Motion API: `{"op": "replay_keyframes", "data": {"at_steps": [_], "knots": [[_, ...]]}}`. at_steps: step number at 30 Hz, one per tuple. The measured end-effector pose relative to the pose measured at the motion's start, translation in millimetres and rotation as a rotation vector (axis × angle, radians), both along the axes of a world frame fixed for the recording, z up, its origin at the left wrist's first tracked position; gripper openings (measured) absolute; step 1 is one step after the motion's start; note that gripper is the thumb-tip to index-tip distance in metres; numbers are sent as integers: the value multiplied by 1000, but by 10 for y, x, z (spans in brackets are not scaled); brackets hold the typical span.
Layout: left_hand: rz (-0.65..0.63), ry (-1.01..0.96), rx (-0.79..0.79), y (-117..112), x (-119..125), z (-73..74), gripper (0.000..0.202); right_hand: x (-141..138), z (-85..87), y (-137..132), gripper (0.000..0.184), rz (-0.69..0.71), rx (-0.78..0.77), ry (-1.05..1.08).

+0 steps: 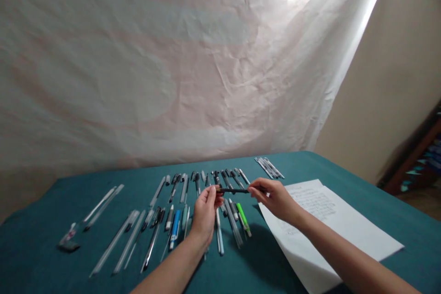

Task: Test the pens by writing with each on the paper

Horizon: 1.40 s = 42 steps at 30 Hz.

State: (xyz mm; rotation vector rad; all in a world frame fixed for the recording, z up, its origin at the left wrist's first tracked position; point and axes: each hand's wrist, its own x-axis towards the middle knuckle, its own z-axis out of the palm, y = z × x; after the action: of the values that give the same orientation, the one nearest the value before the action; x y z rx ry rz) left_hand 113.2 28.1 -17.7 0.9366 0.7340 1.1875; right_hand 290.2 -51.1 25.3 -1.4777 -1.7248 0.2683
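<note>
My left hand and my right hand hold one black pen level between them, above the teal table. The left fingers pinch its left end and the right fingers pinch its right end. Under and around the hands lie several pens in rows: a green one, a blue one, and grey and black ones. A white sheet of paper with handwriting lies under my right wrist.
Clear pens and thin refills lie to the left, with a small dark cap. A small bundle of pens sits at the far edge. A crumpled white cloth hangs behind the table. A wooden shelf stands at right.
</note>
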Motion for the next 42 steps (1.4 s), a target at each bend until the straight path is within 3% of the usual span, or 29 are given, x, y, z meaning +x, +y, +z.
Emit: {"op": "replay_keyframes", "data": {"at_steps": [4,7,10,14,18,22,27,32,38,42], "knots": [[21,112,93,10,1,-55,38,93,3,28,21,-10,-124,-330],[-21,169,133,-23,5,-63,40,177,-45,66,24,-59,-162,-432],[-57,206,177,-72,2,-36,41,430,-108,194,28,-200,-180,-402],[-113,293,299,-147,-12,4,32,1032,-219,442,31,-574,-317,-343],[-178,357,361,-205,-28,11,25,1572,-380,578,31,-769,-414,-312],[-198,368,381,-217,-40,-1,23,1824,-566,646,32,-876,-488,-277],[-195,379,392,-187,-41,-17,22,1905,-715,780,32,-879,-520,-244],[-193,395,407,-177,-36,-35,20,1902,-739,834,32,-852,-508,-233],[-200,435,434,-188,-39,-46,19,1770,-607,758,33,-816,-448,-261],[-207,423,425,-182,-45,-48,20,1466,-449,823,34,-685,-352,-288]]}}
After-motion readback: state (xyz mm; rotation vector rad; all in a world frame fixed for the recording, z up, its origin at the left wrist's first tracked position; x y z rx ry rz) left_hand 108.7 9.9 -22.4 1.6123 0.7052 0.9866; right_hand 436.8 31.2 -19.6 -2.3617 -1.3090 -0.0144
